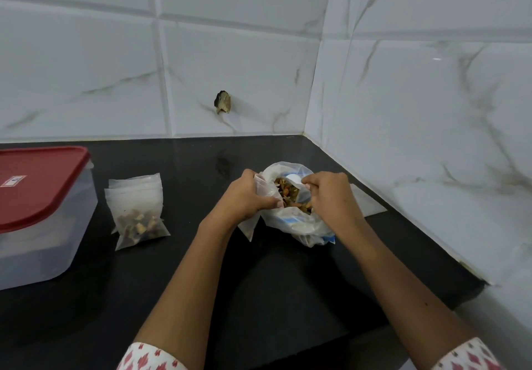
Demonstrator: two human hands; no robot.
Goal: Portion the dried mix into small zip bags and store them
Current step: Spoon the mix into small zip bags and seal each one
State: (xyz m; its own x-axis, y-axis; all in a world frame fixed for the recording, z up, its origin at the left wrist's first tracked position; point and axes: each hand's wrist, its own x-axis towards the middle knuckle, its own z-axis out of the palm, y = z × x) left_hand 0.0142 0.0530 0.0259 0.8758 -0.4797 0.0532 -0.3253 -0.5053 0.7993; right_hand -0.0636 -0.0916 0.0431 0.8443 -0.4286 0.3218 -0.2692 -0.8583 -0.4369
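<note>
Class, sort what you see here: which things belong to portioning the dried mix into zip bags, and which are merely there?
Job: large bag of mix, held by left hand and right hand; filled zip bags; empty zip bag; red-lidded container.
Merely there: chipped hole in tile; black counter.

Left hand (pixel 247 195) gripping, right hand (pixel 331 195) pinching, fingers curled, forearms converging

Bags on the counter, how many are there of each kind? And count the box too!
Big bag of mix: 1
Small bags with mix in them: 2, as far as I can tell
Small empty bags: 2
Box with red lid: 1
Total: 6
</note>
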